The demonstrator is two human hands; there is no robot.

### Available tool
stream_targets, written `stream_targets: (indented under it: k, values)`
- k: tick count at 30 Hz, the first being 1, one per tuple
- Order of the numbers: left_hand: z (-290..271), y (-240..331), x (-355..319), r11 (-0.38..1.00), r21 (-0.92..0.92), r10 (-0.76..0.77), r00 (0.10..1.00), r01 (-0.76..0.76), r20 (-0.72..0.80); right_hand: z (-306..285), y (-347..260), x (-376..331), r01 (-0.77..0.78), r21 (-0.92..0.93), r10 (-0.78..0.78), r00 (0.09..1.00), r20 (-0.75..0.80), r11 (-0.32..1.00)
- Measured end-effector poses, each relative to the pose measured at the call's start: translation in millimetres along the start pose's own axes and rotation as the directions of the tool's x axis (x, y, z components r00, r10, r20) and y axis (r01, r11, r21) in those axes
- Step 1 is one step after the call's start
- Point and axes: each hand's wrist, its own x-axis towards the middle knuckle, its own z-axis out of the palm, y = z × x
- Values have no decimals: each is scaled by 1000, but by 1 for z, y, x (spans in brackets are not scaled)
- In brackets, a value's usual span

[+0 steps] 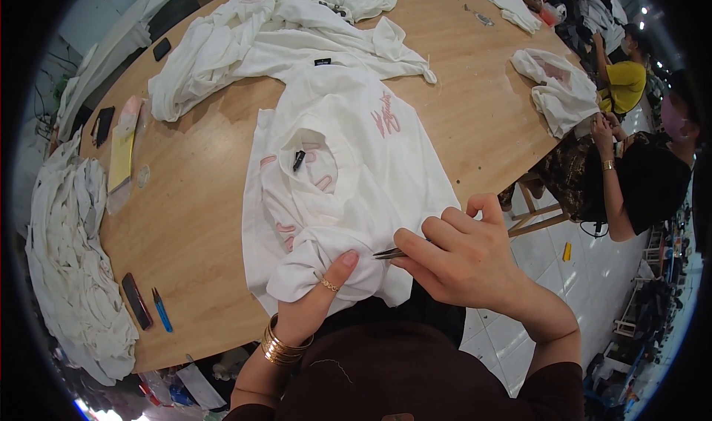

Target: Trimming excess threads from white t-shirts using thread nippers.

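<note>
A white T-shirt (404, 154) with pink lettering lies on the table in front of me, with another bunched white shirt (345, 154) on top, its round collar turned up around a black neck label. My left hand (311, 295) grips a fold of the upper shirt's near end, thumb on top; its other fingers are hidden under the cloth. Just right of that thumb, my right hand (463, 254) is closed on small thread snips (388, 254), whose dark pointed blades reach the cloth. Most of the snips is hidden in my fingers.
White shirts (222, 57) are heaped at the far side, and a tall pile (67, 265) stands left. Blue-handled snips (162, 311), a dark red case (137, 301) and a yellow card (121, 158) lie on the wooden table (185, 221). At right, a co-worker (638, 154) handles a white garment (556, 91).
</note>
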Motion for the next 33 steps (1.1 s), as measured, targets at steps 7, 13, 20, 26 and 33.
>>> stream_targets:
  k: [7, 13, 20, 26, 33]
  values:
    - [-1, 0, 0, 999, 31, 18, 1000, -18, 8, 8, 9, 0, 31, 138, -32, 999, 2, 990]
    - [-1, 1, 0, 1000, 0, -4, 1000, 4, 17, 16, 15, -2, -57, 415, 42, 998, 43, 908]
    - [0, -2, -1, 997, -62, -40, 998, 43, 46, 23, 6, -3, -377, 529, 256, 923, 289, 761]
    - [-1, -6, 2, 994, -78, -65, 995, 71, 78, 34, 4, -10, -390, 630, 294, 921, 256, 671]
    - [-2, -12, 5, 969, -200, -134, 989, 144, 62, 39, 8, -17, -404, 831, 289, 907, 307, 384]
